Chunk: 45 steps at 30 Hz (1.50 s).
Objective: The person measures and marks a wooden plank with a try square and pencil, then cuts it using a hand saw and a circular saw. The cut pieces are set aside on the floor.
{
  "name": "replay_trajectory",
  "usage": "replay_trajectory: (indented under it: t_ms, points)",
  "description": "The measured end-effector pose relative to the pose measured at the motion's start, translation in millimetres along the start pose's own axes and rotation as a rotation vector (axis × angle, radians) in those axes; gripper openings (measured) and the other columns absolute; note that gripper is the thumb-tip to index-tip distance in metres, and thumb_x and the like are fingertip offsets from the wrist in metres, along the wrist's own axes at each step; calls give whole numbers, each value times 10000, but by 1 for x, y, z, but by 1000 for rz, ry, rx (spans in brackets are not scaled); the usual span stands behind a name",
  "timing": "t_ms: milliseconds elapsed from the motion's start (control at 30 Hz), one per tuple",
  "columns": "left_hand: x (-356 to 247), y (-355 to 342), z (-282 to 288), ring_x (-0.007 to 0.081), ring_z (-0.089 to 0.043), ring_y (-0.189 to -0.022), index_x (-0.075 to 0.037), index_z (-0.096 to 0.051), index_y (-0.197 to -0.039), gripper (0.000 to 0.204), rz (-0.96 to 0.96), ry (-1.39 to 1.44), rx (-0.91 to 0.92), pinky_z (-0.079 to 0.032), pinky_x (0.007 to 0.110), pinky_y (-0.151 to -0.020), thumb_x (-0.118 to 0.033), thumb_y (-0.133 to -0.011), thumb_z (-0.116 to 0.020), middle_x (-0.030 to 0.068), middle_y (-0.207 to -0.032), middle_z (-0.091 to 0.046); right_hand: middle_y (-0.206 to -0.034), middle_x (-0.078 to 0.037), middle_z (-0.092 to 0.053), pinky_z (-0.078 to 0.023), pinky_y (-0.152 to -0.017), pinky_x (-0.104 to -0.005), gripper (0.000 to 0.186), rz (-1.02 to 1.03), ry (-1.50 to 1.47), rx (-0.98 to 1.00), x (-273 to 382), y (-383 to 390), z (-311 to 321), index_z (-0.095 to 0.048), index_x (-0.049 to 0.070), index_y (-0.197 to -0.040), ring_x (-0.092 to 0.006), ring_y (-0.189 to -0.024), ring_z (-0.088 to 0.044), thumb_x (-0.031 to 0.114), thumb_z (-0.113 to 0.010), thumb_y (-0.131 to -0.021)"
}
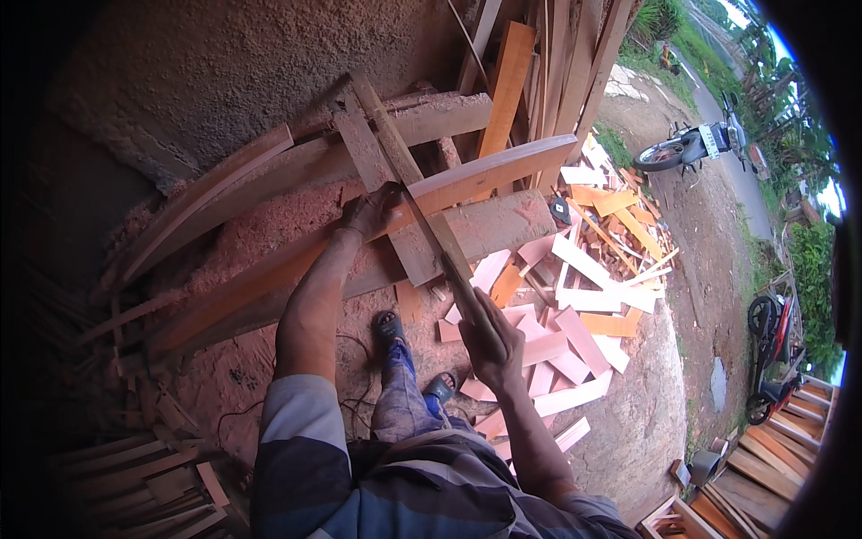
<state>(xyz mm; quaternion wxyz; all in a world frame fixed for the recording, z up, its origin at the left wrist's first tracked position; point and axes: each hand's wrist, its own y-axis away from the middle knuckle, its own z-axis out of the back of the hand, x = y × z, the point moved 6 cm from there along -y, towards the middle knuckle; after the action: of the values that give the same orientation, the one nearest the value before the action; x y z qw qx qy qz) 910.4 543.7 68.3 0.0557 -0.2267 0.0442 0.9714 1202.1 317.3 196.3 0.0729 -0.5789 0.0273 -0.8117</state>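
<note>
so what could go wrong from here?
Cut fingers: the left hand is on the board right beside the saw, so a slip or a jumping blade might catch it.
Foot injury: the open sandals give the toes little cover if a piece drops.
Tripping: loose offcuts lie scattered near the feet and could shift underfoot.

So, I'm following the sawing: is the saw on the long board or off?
On, apparently: the saw crosses the long board beside the left hand, with the right hand gripping it. Cut depth: cannot tell.
</note>
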Motion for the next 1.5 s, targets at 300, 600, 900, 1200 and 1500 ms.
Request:
replay_trajectory:
  t_ms: [300,600,900,1200,1500]
  points:
    - [9,8,12,376,-722,-1113,-142,-604,-1362,751,309,-273,125,-571,508,-945,-493,-747,-853,186,-1192,-747,-1308,-199,-698,-554,-955,-332,509,133,-2,47,-18,-60,-46,-584,49,-1448,-264,-1137,-727,111,-724,-963]
    - [19,-1,17,291,-709,-1166,-197,-715,-1295,694,362,-220,209,-550,442,-1011,-546,-716,-868,90,-1222,-757,-1232,-195,-735,-584,-901,-349,563,207,103,-56,28,80,42,-579,-29,-1424,-250,-1106,-738,136,-767,-920]
    - [8,6,19,301,-714,-1155,-186,-716,-1288,671,307,-235,204,-554,451,-1003,-559,-746,-848,96,-1220,-756,-1274,-196,-720,-560,-936,-328,544,50,25,20,-12,-14,-28,-561,15,-1459,-227,-1128,-726,77,-733,-947]
    - [13,2,21,345,-726,-1118,-168,-750,-1216,592,288,-195,123,-583,458,-955,-530,-758,-844,140,-1178,-763,-1249,-218,-724,-583,-943,-384,506,123,163,26,21,74,36,-590,-47,-1404,-306,-1122,-738,94,-726,-938]
    - [20,-5,16,333,-719,-1139,-134,-736,-1228,632,261,-240,202,-582,445,-953,-539,-755,-846,151,-1186,-758,-1275,-218,-715,-571,-907,-348,584,172,143,-14,-23,-21,-24,-563,23,-1458,-296,-1105,-745,102,-763,-915]
